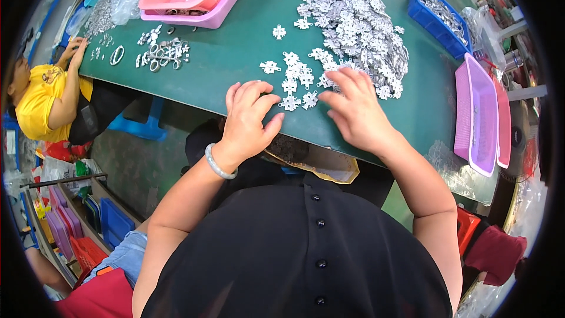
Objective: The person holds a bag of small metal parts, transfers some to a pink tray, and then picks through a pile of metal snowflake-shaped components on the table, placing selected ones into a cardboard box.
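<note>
A large heap of silver cross-shaped metal pieces (359, 29) lies on the green table (235, 65) in front of me. Between my hands is a small loose group of the same pieces (291, 82), flat on the tabletop. My left hand (250, 118), with a pale bangle (219, 162) at its wrist, hovers at the table's near edge just left of that group; its thumb and fingers are apart, with nothing visible in them. At the heap's near side, the spread fingers of my right hand (356, 109) reach over some pieces. Whether its fingertips touch them I cannot tell.
Pink trays (203, 17) stand at the back left, near small metal parts and scissors (165, 56). To the right are a blue basket (438, 17) of metal parts and a purple basket (477, 112). A person in yellow (53, 100) works at the left edge.
</note>
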### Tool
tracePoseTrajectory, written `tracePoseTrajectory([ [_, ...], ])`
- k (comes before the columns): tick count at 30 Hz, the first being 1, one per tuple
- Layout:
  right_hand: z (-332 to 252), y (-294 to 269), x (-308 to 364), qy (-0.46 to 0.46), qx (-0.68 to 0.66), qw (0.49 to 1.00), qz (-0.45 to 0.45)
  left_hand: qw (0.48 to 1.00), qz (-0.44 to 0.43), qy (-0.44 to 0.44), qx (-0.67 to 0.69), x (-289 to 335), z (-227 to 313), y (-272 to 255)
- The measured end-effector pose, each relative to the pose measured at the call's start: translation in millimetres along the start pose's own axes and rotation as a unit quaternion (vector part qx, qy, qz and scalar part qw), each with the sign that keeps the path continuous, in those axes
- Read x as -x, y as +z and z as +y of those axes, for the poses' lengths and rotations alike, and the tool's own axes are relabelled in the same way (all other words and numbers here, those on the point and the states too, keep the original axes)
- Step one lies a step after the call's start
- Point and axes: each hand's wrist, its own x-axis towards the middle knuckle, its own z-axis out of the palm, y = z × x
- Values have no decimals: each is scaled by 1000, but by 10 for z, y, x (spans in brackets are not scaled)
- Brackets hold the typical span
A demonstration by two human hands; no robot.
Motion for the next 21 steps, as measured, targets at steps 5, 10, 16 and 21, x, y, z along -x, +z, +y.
tracePoseTrajectory([
  [5, 163, 54, 56, 29, -10, 996, 84, 990, 77, 91, 70, 139, 64, -107],
  [10, 43, 121, -42, -3, 2, 998, 68, 978, -143, 92, 120, 590, 81, 55],
  [16, -25, 138, -192, -39, 43, 998, 27, 950, -306, -43, 52, 794, 17, 173],
  [21, 5, 110, -189, -86, 62, 994, 26, 936, -349, -44, 5, 856, -36, 182],
])
